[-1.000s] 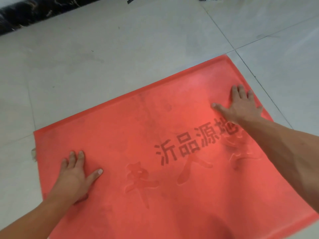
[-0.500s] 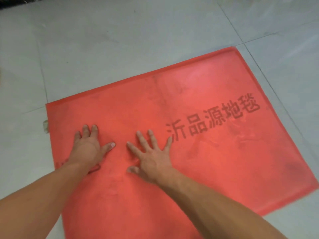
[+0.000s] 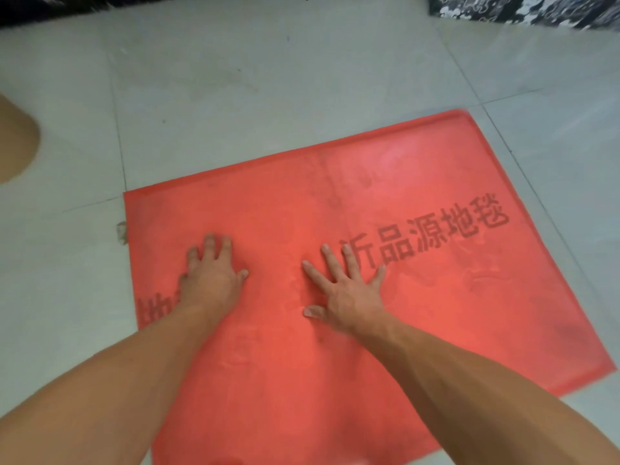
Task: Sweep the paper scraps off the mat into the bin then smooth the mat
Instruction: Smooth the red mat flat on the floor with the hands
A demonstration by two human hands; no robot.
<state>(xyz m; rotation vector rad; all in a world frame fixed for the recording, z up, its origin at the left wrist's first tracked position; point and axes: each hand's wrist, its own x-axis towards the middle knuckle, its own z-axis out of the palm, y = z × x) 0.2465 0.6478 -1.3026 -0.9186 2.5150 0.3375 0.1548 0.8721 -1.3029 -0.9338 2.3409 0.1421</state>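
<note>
Red mat (image 3: 469, 297) lay flat on the grey floor (image 3: 235, 95). The left hand (image 3: 211, 280) pressed on it, fingers spread and holding nothing. The right hand (image 3: 349, 297) did the same, at three o'clock from the left.

- Pale grey tiled floor (image 3: 235, 95), crossed by thin grout lines.
- Dark marbled strip (image 3: 50, 8) along the far edge, top left.
- Black-and-white patterned surface (image 3: 536, 8), top right.

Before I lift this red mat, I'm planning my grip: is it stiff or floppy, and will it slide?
Probably floppy: the red mat looks thin, hugs the tiled floor and ripples beside the right hand. Likely light, given that thinness. It may slide on smooth tiles unless the flat left hand pins it.
</note>
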